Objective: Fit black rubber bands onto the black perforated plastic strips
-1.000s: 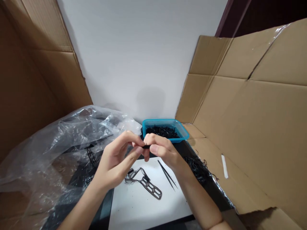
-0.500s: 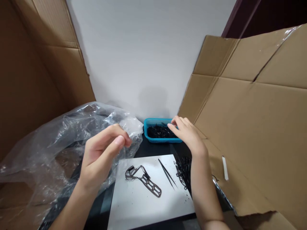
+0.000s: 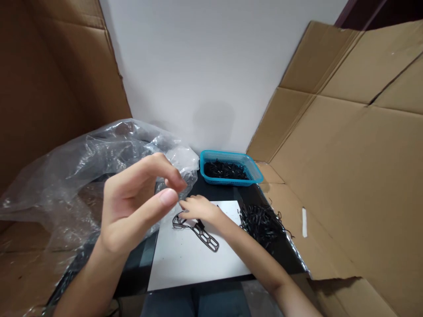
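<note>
Nearest us, our left hand (image 3: 124,215) is raised over the left side of the table (image 3: 216,192), its grip apart: the thumb and forefinger tips curl toward each other with a gap between them. Below and beyond it we see a white board (image 3: 185,268) lying on the black tabletop. On that board rests a dark slotted frame (image 3: 200,225), its long arm angled toward us. Our right hand (image 3: 200,208) reaches across, palm down, with its fingertips at the frame's far left end; we cannot tell whether its grip is together on anything. Just beside the board, on the right, sits a tangled heap of black strips (image 3: 262,222). Farther off, a clear plastic bag (image 3: 99,152) lies crumpled on the left, and a blue basket (image 3: 231,181) holds more thin black pieces (image 3: 228,169). Behind stands a white wall (image 3: 198,66).
</note>
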Demonstrator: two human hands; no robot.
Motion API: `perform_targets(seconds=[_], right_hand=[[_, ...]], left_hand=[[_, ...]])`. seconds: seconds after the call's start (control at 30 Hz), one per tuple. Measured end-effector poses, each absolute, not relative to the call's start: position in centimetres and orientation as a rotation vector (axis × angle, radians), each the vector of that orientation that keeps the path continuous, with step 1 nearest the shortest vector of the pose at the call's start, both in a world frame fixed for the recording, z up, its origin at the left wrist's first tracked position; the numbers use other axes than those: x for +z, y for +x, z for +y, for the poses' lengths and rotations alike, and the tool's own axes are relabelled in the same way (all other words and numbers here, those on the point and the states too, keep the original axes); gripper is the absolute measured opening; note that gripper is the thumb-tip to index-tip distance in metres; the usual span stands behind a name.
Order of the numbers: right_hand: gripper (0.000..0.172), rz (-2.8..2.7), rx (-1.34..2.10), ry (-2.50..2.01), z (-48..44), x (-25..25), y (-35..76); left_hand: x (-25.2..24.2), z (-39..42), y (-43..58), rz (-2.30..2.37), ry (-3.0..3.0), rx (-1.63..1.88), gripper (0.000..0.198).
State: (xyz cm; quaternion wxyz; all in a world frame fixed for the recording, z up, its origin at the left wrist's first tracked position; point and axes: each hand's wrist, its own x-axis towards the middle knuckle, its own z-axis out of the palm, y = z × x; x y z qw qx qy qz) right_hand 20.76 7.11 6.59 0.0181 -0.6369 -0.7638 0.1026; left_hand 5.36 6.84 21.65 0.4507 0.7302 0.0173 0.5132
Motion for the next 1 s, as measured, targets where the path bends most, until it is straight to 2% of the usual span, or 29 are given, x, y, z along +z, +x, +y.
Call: perform_targets(seconds=[0.17, 0.33, 0.4, 0.5, 0.6, 0.7, 0.8, 0.87, 0.9, 1.0], right_hand=[[0.014, -2.401, 0.286, -1.868, 7.3, 5.6, 20.3], [0.009, -2.276, 0.136, -1.776, 5.9, 10.9, 22.8], [0.012, -2.183, -0.003, -1.742, 4.9, 13.3, 23.7], [0.014, -1.979, -0.323, -1.54, 3.3, 16.0, 24.2], [0.012, -1.859, -0.563, -1.358, 2.1, 17.2, 24.1], [0.012, -1.837, -0.646, -1.301, 1.4, 17.5, 24.0], [0.01, -1.815, -0.534, -1.281, 1.3, 17.4, 24.4], [0.003, -1.732, -0.289, -1.222, 1.4, 17.1, 24.6], [0.006, -1.656, -0.131, -1.174, 1.6, 17.0, 24.7], [0.03, -1.461, 0.353, -1.022, 2.1, 16.6, 24.8]], left_hand=[[21.5, 7.4, 5.1, -0.072, 1.88, 1.182, 0.009], [21.5, 8.8, 5.6, 0.016, 2.062, 1.191, 0.01], [21.2, 9.6, 6.2, 0.21, 2.345, 1.125, 0.014], [20.4, 10.6, 7.5, 0.556, 2.645, 0.962, 0.033], [19.9, 10.9, 8.3, 0.594, 2.586, 0.798, 0.045], [19.9, 10.7, 8.5, 0.498, 2.403, 0.797, 0.044], [20.3, 10.4, 8.5, 0.375, 2.228, 0.809, 0.036], [20.5, 10.2, 8.5, 0.313, 2.116, 0.81, 0.032], [20.5, 10.2, 8.5, 0.289, 2.063, 0.806, 0.031], [20.4, 10.2, 8.4, 0.248, 1.948, 0.782, 0.027]])
